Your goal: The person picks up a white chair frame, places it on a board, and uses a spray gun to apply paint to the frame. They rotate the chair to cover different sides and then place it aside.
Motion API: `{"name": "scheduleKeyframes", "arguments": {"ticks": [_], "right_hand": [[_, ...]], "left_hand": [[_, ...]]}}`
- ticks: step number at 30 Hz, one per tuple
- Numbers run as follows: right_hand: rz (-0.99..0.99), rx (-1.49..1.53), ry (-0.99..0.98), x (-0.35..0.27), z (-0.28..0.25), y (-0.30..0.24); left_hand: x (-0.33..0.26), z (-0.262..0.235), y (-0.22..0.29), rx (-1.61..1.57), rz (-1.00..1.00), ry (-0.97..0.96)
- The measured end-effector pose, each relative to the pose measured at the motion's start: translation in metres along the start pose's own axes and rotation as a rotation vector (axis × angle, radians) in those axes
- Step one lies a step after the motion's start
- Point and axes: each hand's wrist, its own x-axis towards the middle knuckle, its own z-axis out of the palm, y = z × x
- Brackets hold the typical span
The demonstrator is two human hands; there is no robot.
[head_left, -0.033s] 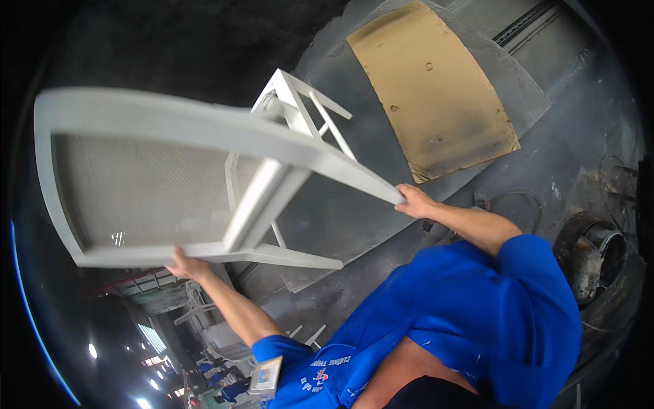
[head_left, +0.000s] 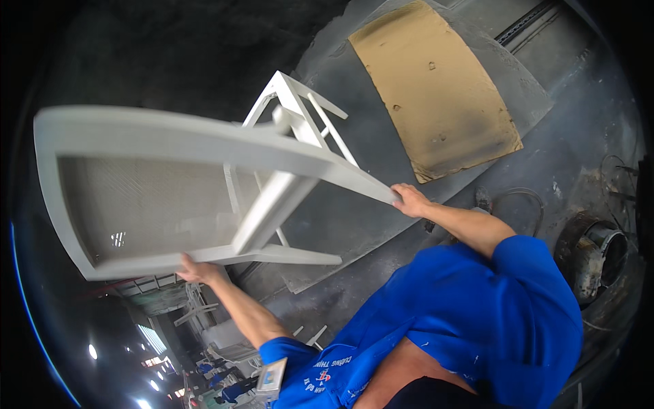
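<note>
A white wooden chair [head_left: 276, 215] hangs tilted in front of me, its framed back with a fine mesh-like panel [head_left: 150, 204] toward the left and its legs pointing right and away. With fingers closed round the lower rail of the back, my left hand [head_left: 199, 270] holds the chair; part of its grip is hidden behind the rail. At the end of one leg, my right hand [head_left: 411, 200] is also closed on the chair. The chair's seat side is largely hidden by the back frame and crossbar.
Beyond the chair, a brown cardboard sheet [head_left: 436, 88] lies on a grey dusty board [head_left: 340, 218]. A stained round metal container [head_left: 596, 255] and a thin hose [head_left: 521, 194] are at the right. Lower left, more chair frames [head_left: 197, 307] and people in blue [head_left: 235, 392] are farther off.
The chair's back has swung slightly downward and to the right. My left hand has moved a little right and down with it; my right hand keeps its grip on the leg.
</note>
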Motion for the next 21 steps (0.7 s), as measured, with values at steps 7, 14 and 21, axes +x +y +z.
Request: {"name": "scheduleKeyframes", "arguments": {"ticks": [7, 14, 21], "right_hand": [[-0.013, -0.093, -0.159, 0.051, 0.06, -0.02], [0.341, -0.053, -0.172, 0.024, 0.055, 0.053], [0.612, 0.062, 0.162, -0.032, 0.014, 0.156]], "left_hand": [[-0.106, -0.125, -0.112, 0.44, -0.211, 0.286], [-0.098, -0.198, -0.123, 0.49, -0.59, -0.118], [-0.081, -0.098, 0.041, 0.539, 0.395, 0.428]]}}
